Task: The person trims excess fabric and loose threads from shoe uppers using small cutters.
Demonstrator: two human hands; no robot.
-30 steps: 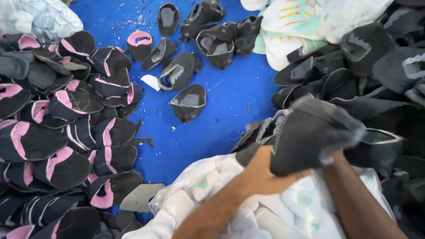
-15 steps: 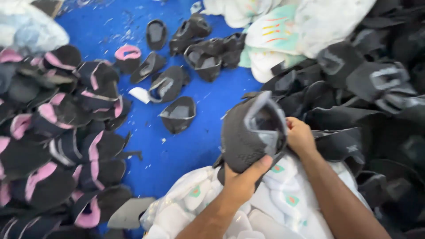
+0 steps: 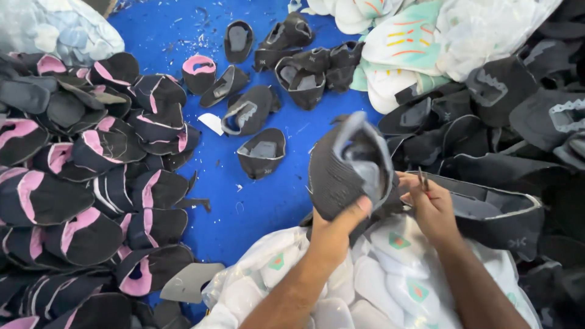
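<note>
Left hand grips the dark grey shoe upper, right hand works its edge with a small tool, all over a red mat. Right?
Not quite: the mat is blue, not red, as the head view shows. The rest holds: the left hand grips the dark grey shoe upper and the right hand works its edge with a small tool.

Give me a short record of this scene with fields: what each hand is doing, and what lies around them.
left hand: left hand grips a dark grey shoe upper, holding it up
right hand: right hand pinches a small thin tool at the upper's edge; cannot tell what kind
under the arms: clear bag of white pieces
left side: pile of black and pink uppers
right side: heap of black uppers
surface: blue sheet with a few loose uppers
top right: white and mint pieces
</note>
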